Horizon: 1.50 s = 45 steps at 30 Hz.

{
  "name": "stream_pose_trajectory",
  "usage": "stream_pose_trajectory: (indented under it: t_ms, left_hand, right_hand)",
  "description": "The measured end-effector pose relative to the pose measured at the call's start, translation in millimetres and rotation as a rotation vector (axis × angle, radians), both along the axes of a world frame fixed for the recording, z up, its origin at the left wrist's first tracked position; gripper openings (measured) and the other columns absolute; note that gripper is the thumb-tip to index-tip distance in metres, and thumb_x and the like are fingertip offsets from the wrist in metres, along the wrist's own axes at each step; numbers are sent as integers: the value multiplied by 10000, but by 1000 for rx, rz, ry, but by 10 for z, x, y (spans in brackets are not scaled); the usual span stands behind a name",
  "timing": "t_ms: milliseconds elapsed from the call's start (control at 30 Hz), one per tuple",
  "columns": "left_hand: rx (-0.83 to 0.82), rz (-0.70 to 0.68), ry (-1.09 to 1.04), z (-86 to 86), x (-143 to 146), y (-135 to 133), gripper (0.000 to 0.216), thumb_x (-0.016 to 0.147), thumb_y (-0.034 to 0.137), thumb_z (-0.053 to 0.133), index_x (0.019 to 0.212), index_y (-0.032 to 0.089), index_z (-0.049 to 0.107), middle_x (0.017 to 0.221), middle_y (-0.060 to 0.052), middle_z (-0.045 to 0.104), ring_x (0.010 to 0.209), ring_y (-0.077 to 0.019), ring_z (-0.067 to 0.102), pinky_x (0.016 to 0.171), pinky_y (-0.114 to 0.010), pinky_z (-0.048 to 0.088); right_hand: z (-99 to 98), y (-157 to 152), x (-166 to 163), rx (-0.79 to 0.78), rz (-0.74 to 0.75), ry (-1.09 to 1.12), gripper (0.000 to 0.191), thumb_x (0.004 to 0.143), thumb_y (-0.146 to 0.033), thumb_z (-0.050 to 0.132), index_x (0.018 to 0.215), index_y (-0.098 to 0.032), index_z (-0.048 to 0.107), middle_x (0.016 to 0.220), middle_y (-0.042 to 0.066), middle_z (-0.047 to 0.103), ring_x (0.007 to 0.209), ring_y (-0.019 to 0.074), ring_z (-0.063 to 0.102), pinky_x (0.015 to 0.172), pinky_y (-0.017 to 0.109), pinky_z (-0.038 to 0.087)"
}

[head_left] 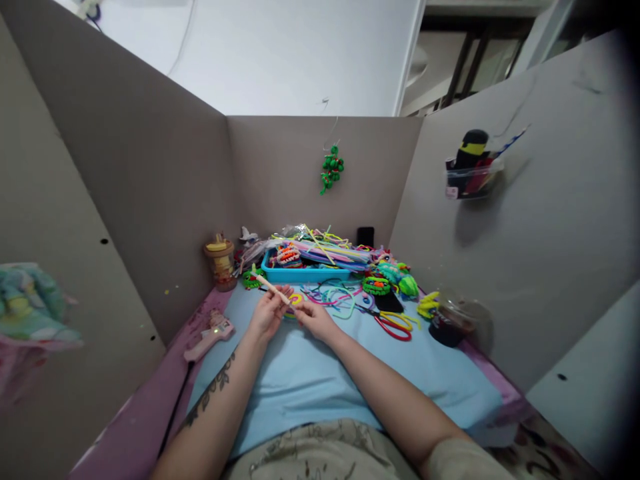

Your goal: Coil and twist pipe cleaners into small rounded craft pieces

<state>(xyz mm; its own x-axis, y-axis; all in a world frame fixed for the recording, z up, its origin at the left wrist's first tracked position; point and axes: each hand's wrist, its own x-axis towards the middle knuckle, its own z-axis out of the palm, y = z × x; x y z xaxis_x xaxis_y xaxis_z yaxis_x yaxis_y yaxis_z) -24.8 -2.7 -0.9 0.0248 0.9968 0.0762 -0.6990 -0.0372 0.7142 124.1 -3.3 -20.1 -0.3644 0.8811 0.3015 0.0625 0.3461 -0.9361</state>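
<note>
My left hand is closed around a pale cream stick with a greenish tip, which points up and to the left. My right hand pinches at the lower end of this stick, close against the left fingers; the exact grip is too small to make out. Just behind the hands lies a yellow ring-shaped piece, partly hidden by the fingers. Loose coloured pipe cleaners are scattered beyond my right hand. Red-handled scissors lie to its right, partly over yellow strands.
A blue tray heaped with pipe cleaners stands at the back. A pink glue gun and a lidded cup are at left. Green woven figures, a black phone-like slab and a dark tub sit at right. Grey panels surround the table.
</note>
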Motion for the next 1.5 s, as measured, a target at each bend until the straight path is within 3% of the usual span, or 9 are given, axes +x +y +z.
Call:
stream_pose_trajectory:
  t_ms: [267,433,567,700,1000,1233,1333,1400,1500]
  left_hand:
    - [-17,111,33,60,-43,12,225,770,203,657,988,177,611,1049,-77,656,920,-164,638,818,-295,505]
    - [-8,27,67,53,-38,-16,218,672,207,751,828,149,609,787,-26,670,777,-131,644,771,-262,503]
    - [63,-86,145,59,12,-81,303,627,272,786,829,141,603,844,-64,686,841,-190,650,765,-304,503]
    - [81,-74,177,94,40,-117,363,605,282,800,886,140,620,889,-74,692,872,-191,648,790,-301,490]
    - [87,80,235,118,82,-120,343,502,276,839,748,141,640,697,-8,663,694,-139,625,707,-269,483]
    - [63,185,249,121,139,-117,384,461,318,845,712,140,615,682,-7,644,644,-122,596,641,-244,481]
    - [62,182,229,100,128,-95,393,469,310,845,731,141,606,696,-5,640,675,-127,607,675,-255,491]
    - [59,149,209,85,102,-80,399,483,303,844,757,145,601,717,-3,642,709,-131,618,707,-261,494]
    - [67,82,191,79,61,-76,393,521,288,836,798,154,592,744,-4,648,751,-136,630,732,-261,492]
  right_hand:
    - [-60,61,50,49,-166,12,160,701,-312,634,728,-157,606,545,-56,498,483,69,397,473,190,285]
    - [22,24,77,-42,10,43,304,762,-454,584,797,-157,635,573,-26,568,502,86,477,502,202,364]
    - [138,-49,109,-17,153,17,435,802,-541,523,628,-152,610,560,0,584,517,86,502,540,209,403]
    - [165,-73,120,-53,201,-15,445,782,-569,541,662,-148,620,543,2,592,514,98,526,524,211,416]
    - [68,-31,85,61,18,-101,347,815,-446,536,651,-153,621,552,-9,589,508,94,493,494,201,331]
    - [55,-100,42,369,-339,-306,236,819,-311,532,659,-205,669,597,8,610,566,119,482,535,228,273]
    - [60,-111,32,399,-420,-338,207,810,-310,548,676,-213,672,627,23,625,608,133,504,558,233,282]
    - [76,-105,32,330,-341,-268,223,804,-350,561,669,-202,661,605,15,609,585,127,504,545,229,289]
    - [124,-87,44,82,-27,-77,331,786,-476,565,677,-172,641,577,2,601,517,108,508,500,218,310]
